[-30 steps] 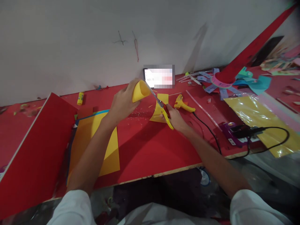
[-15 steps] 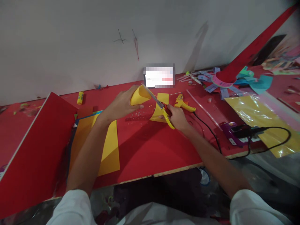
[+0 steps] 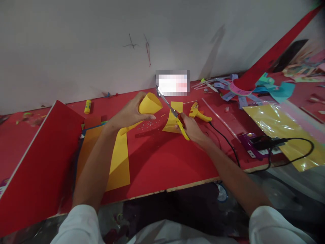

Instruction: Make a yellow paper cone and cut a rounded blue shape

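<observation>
the yellow paper cone is in our left hand, raised over the red tabletop with its wide mouth towards the scissors. our left fingers are partly curled, closed around its outer side, while our right hand is wrapped around the scissor handles, with little opening visible. we judge that trimming the paper is the step in hand; the blades are beside the rim and look apart from it. any further cut would call for a steady edge and a light hold, since a firm squeeze could crease the cone. the paper looks smooth, matte and fairly stiff, rolled to an oval opening. a curved yellow strip lies below our left hand, though we cannot tell whether it is joined. near our right hand are a flared yellow paper piece and a hard, yellow glue gun.
</observation>
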Demonstrator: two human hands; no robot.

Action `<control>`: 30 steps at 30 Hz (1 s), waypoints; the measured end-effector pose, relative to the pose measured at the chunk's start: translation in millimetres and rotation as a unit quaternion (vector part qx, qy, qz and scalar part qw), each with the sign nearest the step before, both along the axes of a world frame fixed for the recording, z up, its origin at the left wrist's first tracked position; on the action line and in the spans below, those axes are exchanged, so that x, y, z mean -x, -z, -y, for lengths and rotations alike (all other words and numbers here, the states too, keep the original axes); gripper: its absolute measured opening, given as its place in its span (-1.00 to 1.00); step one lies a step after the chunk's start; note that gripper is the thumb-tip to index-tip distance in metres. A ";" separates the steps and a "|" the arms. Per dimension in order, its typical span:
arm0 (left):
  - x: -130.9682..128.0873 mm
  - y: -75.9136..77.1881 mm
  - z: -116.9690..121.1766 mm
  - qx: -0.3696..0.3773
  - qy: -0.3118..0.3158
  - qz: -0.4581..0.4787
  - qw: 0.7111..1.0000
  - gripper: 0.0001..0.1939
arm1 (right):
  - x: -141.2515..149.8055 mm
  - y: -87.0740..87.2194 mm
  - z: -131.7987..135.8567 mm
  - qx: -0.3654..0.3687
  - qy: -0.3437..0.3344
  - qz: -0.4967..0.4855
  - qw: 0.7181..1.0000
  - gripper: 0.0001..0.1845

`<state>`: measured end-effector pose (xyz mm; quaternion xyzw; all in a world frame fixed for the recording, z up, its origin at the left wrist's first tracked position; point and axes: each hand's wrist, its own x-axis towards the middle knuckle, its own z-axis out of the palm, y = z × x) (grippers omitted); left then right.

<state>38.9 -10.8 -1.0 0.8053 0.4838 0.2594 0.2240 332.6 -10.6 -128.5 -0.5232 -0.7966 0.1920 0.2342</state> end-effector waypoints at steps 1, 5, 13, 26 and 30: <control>-0.1 -0.1 -0.2 0.006 0.003 0.000 1.000 -0.18 | 0.6 -0.9 0.5 0.009 0.001 0.001 1.000 -0.67; 1.8 -1.9 -0.4 0.027 0.011 -0.020 0.999 -0.17 | 3.1 -6.3 3.2 0.040 -0.004 0.009 0.999 -0.64; 6.0 -2.1 -0.5 0.028 0.038 -0.035 0.998 -0.10 | 3.9 -10.6 5.6 0.049 -0.025 0.023 0.998 -0.68; 3.5 -6.2 3.9 0.041 0.051 0.002 0.998 -0.14 | 2.2 -7.7 3.8 -0.018 0.009 0.019 1.000 -0.51; 4.0 -2.5 4.0 0.057 0.051 0.036 0.996 -0.19 | 3.7 -12.1 6.3 -0.011 0.025 -0.075 0.997 -0.43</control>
